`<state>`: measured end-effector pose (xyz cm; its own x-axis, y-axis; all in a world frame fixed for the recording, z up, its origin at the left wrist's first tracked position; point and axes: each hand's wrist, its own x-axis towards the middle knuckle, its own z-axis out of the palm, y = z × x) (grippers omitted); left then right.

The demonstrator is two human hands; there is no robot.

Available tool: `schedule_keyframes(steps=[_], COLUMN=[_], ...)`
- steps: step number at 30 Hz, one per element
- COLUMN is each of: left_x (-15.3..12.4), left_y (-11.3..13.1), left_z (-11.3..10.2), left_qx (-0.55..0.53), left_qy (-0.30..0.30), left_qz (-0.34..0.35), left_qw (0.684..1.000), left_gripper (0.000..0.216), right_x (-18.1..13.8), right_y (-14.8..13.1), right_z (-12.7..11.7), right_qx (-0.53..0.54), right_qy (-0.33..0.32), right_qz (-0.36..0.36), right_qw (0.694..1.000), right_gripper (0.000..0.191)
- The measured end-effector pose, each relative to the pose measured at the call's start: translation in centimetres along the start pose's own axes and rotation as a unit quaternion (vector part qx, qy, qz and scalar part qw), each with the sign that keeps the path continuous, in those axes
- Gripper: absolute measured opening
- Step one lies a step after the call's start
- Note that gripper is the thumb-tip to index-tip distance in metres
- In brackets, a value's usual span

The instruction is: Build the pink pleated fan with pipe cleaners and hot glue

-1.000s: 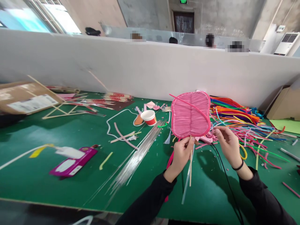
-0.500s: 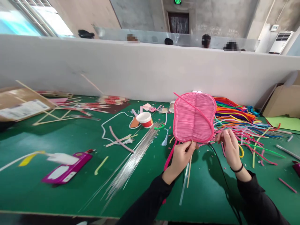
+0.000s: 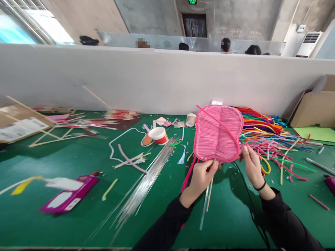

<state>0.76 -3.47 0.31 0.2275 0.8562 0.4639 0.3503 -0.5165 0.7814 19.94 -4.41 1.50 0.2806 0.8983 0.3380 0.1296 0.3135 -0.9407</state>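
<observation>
A pink fan-shaped panel (image 3: 217, 134), covered in ribbed fuzzy pipe cleaners with a brighter pink rim, stands upright in front of me. A loose pink pipe cleaner (image 3: 213, 118) runs diagonally across its face. My left hand (image 3: 202, 176) is closed around the bottom of the panel, where a thin wooden stick (image 3: 209, 195) comes down. Beside that stick hangs a clear glue stick (image 3: 204, 209). My right hand (image 3: 252, 165) is pinched at the panel's lower right edge; whatever lies between its fingertips is hidden. Bright pink strands (image 3: 190, 174) hang at the left.
Colourful pipe cleaners (image 3: 264, 130) pile up behind my right hand. Thin metal wires (image 3: 150, 177) lie left of centre, near a paper cup (image 3: 158, 135). A purple packet (image 3: 70, 195) is farther left. A black cable (image 3: 247, 191) crosses beneath my right arm. A white partition (image 3: 157, 80) closes the back.
My right hand has moved left and slightly down, up to the panel's edge. My left hand keeps its grip. The whole view has shifted a little.
</observation>
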Motion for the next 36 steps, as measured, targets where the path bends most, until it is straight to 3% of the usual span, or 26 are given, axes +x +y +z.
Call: schedule_keyframes(steps=[3,8,10,12,15,17,19,22,25,29,32,36], left_x=[0.1,0.2,0.3,0.3,0.4,0.4,0.5,0.8,1.8,3.4,4.2,4.6], left_y=[0.2,-0.2,-0.5,-0.6,-0.2,0.2,0.3,0.0,-0.6,-1.0,-1.2,-1.5], left_z=[-0.3,-0.5,-0.4,-0.3,-0.1,0.2,0.5,0.3,-1.1,-4.0,-5.3,-5.8], left_qx=[-0.011,-0.117,-0.226,-0.340,-0.418,-0.448,-0.504,-0.590,-0.618,-0.631,-0.631,-0.642], left_qy=[-0.014,-0.108,-0.117,-0.080,-0.030,-0.054,-0.064,-0.014,0.073,0.196,0.251,0.275], left_qz=[-0.020,-0.076,-0.130,-0.164,-0.164,-0.154,-0.162,-0.240,-0.328,-0.314,-0.277,-0.258], left_qw=[1.000,0.984,0.958,0.923,0.893,0.879,0.846,0.771,0.711,0.681,0.679,0.668], left_gripper=[0.042,0.045,0.055,0.059,0.036,0.053,0.061,0.047,0.035,0.032,0.033,0.036], right_x=[0.5,0.4,0.0,-0.4,-1.1,-1.7,-2.1,-2.3,-1.6,0.1,1.0,1.7], right_y=[0.0,-0.5,-0.5,-0.3,0.2,0.6,0.8,0.6,0.2,0.8,2.4,5.0], right_z=[-0.3,-0.5,-0.2,0.4,1.6,2.5,3.1,3.3,2.2,0.1,-0.1,2.2], right_qx=[0.067,0.050,0.063,0.104,0.151,0.159,0.154,0.117,0.047,-0.129,-0.319,-0.541], right_qy=[0.021,-0.061,-0.081,-0.081,-0.058,-0.052,-0.065,-0.132,-0.181,-0.097,-0.106,-0.199], right_qz=[0.033,0.075,0.092,0.109,0.134,0.147,0.154,0.146,0.101,0.007,-0.088,-0.170], right_qw=[0.997,0.994,0.990,0.985,0.978,0.975,0.974,0.974,0.977,0.987,0.938,0.799], right_gripper=[0.047,0.047,0.046,0.045,0.042,0.042,0.044,0.047,0.051,0.043,0.025,0.019])
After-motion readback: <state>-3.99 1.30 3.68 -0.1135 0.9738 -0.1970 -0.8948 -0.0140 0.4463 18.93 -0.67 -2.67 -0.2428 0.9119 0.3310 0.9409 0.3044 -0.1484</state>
